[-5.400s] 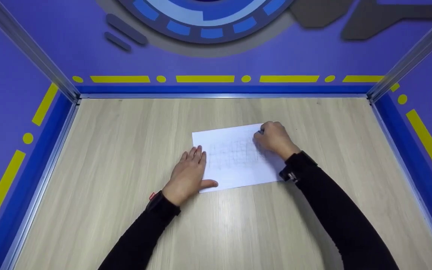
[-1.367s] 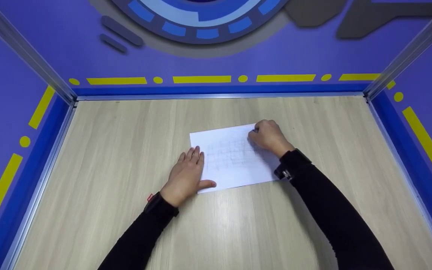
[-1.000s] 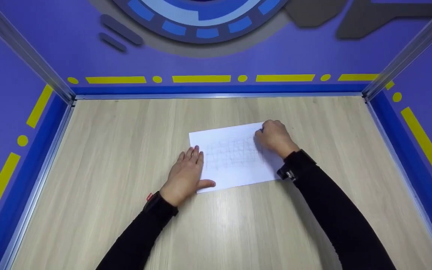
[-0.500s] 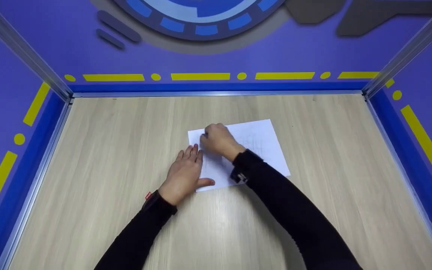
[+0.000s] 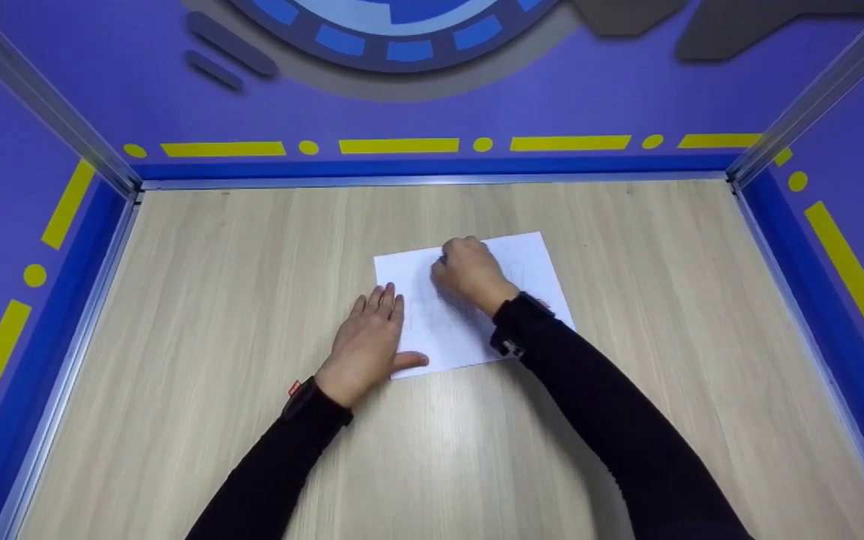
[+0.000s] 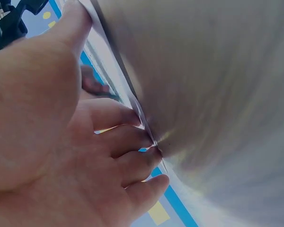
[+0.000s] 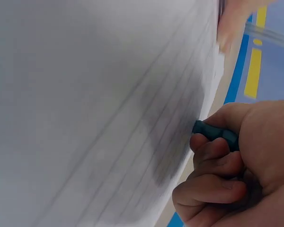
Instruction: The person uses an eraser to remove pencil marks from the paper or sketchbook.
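a small teal stick (image 7: 220, 134) is sitting in the right hand (image 5: 473, 274), over the upper part of a white sheet (image 5: 436, 341) — thumb and forefinger are pinching it, and the other fingers are curling toward the palm. whether its tip is touching the sheet, i cannot tell. faint grey lines (image 7: 120, 107) are running across the sheet, many of them side by side in the right wrist view. the sheet is lying flat and slightly turned on a pale wood-grain table (image 5: 432, 457). at its left edge the left hand (image 5: 364, 341) is resting palm down, its straight fingers grasping nothing, its thumb reaching out over the sheet's near left corner. black bands (image 5: 317, 405) are wrapping both wrists, and black sleeves (image 5: 612, 427) are covering the forearms. farther out, a metal rail (image 5: 432, 180) is edging the table's far side, and behind it a blue-violet wall (image 5: 417, 112) is carrying a row of yellow dashes and dots (image 5: 399, 146) — with similar walls (image 5: 19, 135) standing to the left and right.
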`<state>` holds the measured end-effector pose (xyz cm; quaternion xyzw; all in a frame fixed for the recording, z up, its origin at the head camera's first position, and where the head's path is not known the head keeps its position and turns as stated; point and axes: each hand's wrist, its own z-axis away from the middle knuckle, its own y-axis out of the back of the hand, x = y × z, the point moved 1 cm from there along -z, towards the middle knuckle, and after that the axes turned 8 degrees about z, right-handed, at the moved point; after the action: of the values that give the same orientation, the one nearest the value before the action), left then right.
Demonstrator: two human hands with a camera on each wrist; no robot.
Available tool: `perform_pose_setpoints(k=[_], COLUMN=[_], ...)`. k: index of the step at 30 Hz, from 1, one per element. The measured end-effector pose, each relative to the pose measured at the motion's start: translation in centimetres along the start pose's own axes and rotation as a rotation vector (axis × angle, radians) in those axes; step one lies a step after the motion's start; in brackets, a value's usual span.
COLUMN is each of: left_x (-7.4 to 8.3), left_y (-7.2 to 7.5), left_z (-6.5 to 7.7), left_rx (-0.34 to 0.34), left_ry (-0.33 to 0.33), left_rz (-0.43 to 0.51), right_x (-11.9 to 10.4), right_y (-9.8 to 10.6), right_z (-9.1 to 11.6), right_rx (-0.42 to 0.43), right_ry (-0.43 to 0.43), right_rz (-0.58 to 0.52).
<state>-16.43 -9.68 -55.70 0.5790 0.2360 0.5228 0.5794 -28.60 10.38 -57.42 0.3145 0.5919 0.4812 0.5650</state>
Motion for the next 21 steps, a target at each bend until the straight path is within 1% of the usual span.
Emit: perform_pose_setpoints(k=[4, 5, 6, 7, 11, 13, 15, 18, 21], left_x=[0.0, 0.0, 0.0, 0.0, 0.1, 0.1, 0.2, 0.2, 0.3], left_y=[0.0, 0.0, 0.0, 0.0, 0.2, 0.2, 0.2, 0.2, 0.2], left_z=[0.0, 0.0, 0.0, 0.0, -0.2, -0.3, -0.3, -0.2, -0.1], left_rx=[-0.015, -0.016, -0.017, -0.018, -0.026, -0.027, -0.027, -0.023, -0.013], left_ry=[0.001, 0.001, 0.002, 0.006, 0.010, 0.010, 0.011, 0.014, 0.005], left_rz=[-0.007, -0.007, -0.006, -0.005, -0.005, -0.012, -0.023, -0.029, -0.030], right_x=[3.7, 5.0, 5.3, 5.5, 7.2, 6.6, 6.4, 5.5, 4.1], right_y=[1.2, 1.0, 1.9, 2.8, 3.7, 4.7, 4.8, 4.3, 3.5], right_z=[0.4, 0.2, 0.8, 1.4, 2.0, 2.7, 2.8, 2.6, 2.3], right_rx=[0.035, 0.053, 0.055, 0.048, 0.054, 0.033, 0.025, 0.021, 0.031], right_ry=[-0.020, -0.017, -0.035, -0.046, -0.094, -0.131, -0.151, -0.163, -0.149], right_rz=[-0.016, -0.015, -0.001, -0.017, -0.008, -0.004, 0.006, -0.009, -0.054])
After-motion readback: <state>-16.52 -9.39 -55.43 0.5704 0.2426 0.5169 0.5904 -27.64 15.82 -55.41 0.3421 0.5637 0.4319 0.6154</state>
